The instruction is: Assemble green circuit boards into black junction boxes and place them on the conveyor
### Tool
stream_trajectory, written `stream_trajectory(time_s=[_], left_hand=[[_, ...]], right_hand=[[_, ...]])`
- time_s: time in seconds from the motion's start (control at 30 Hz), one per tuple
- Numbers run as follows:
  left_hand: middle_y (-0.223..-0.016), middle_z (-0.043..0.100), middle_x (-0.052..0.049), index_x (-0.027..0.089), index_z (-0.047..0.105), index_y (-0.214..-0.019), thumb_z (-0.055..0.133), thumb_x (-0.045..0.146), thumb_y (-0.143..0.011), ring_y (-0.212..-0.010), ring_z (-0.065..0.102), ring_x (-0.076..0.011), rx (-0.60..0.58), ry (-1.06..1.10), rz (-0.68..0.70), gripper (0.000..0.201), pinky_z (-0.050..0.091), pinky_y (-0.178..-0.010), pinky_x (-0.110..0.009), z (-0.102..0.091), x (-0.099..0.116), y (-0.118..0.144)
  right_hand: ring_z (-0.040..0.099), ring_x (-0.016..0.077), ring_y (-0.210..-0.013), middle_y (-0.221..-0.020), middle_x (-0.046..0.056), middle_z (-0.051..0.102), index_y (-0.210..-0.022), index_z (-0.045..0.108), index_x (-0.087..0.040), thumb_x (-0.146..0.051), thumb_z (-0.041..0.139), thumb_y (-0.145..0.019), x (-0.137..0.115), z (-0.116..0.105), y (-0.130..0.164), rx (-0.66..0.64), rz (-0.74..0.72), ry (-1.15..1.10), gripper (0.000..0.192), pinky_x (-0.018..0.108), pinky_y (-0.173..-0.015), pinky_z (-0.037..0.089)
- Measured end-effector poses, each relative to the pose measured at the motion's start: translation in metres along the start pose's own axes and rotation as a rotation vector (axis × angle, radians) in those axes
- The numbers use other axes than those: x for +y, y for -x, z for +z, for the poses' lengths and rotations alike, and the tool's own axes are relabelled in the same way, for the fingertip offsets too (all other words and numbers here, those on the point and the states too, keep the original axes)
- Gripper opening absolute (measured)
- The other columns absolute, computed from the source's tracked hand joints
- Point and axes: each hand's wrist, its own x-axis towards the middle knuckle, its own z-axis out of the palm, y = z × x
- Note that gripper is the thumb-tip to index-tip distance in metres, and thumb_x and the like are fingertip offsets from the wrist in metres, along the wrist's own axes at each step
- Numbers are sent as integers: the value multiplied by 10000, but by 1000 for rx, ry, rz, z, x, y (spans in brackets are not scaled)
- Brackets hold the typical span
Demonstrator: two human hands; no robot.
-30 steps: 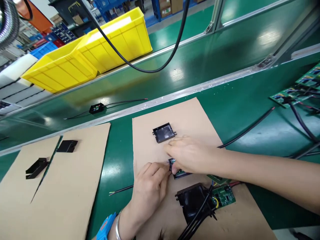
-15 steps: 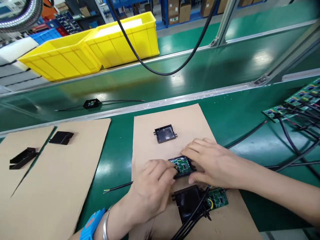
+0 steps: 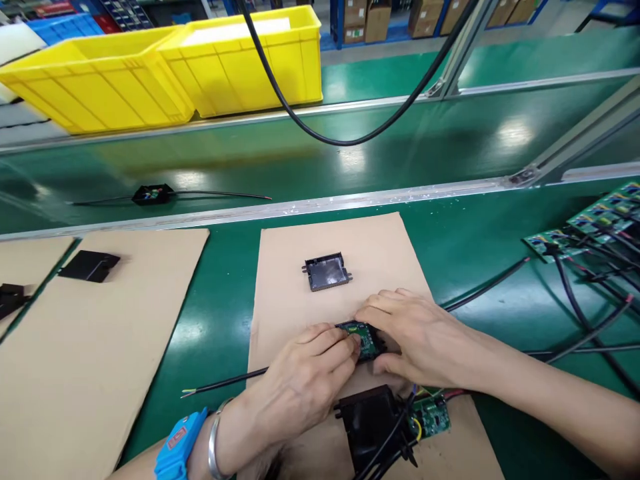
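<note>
A green circuit board [image 3: 367, 339] sits in a small black plastic case on the cardboard. My left hand [image 3: 317, 367] is closed, with its bent fingertips pressed on the board's left part. My right hand [image 3: 425, 333] grips the case's right end, thumb at the near side and fingers at the far side. A black cable [image 3: 225, 381] with bared wire ends comes out from under my left hand. Nearer to me lie another black case [image 3: 367, 420] and a second circuit board [image 3: 431, 417] with wires. An open black case half [image 3: 327, 272] rests farther off.
Cardboard sheets [image 3: 135, 320] lie on the green bench, with a black case piece [image 3: 90, 265] on the left one. Wired circuit boards [image 3: 555, 243] are piled at right. Beyond the metal rail lies a cabled case [image 3: 154, 194]; yellow bins [image 3: 250, 67] stand behind. A black cable [image 3: 345, 142] hangs overhead.
The view has shifted a little. My left fingers have moved right, farther over the circuit board, covering more of it. My right hand keeps its grip on the case.
</note>
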Motion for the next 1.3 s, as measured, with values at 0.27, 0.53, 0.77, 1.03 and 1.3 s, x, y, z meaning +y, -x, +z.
stream_trajectory(time_s=[0.27,0.53,0.77,1.03,1.3], left_hand=[[-1262,581,-121,69,571,-1219,363,101,-929,-1076,550,-238,-33,-105,10,358,441,-1019,-413,5,5,2],[-1187,595,-125,104,603,-1118,415,56,-849,-976,559,-240,-87,-80,-42,332,493,-897,-396,1,8,-2],[-1417,471,-108,89,586,-1175,450,49,-800,-1001,537,-240,-78,-123,5,401,478,-909,-395,0,6,-2],[-1325,528,-111,87,604,-1135,413,36,-834,-997,514,-240,-43,-91,-3,361,475,-926,-390,0,5,-2],[-1371,493,-121,32,580,-1192,398,-4,-838,-1067,480,-252,-39,-74,28,399,457,-946,-392,-2,4,-4]], right_hand=[[591,182,-935,-1007,56,647,-1068,585,-198,-223,503,-927,27,-12,27,69,96,-65,165,316,-828,461],[516,165,-697,-764,47,594,-787,526,-172,-114,383,-901,0,-8,9,-34,10,55,192,294,-629,376],[524,138,-628,-670,18,605,-683,555,-171,-194,403,-907,18,-30,-27,-447,148,-245,272,250,-596,387],[508,129,-598,-680,32,627,-696,614,-147,-247,403,-901,19,-25,-35,-540,319,-386,311,244,-575,387],[475,130,-523,-596,38,610,-691,652,-139,-282,411,-897,19,-20,-35,-512,353,-423,347,254,-531,383]])
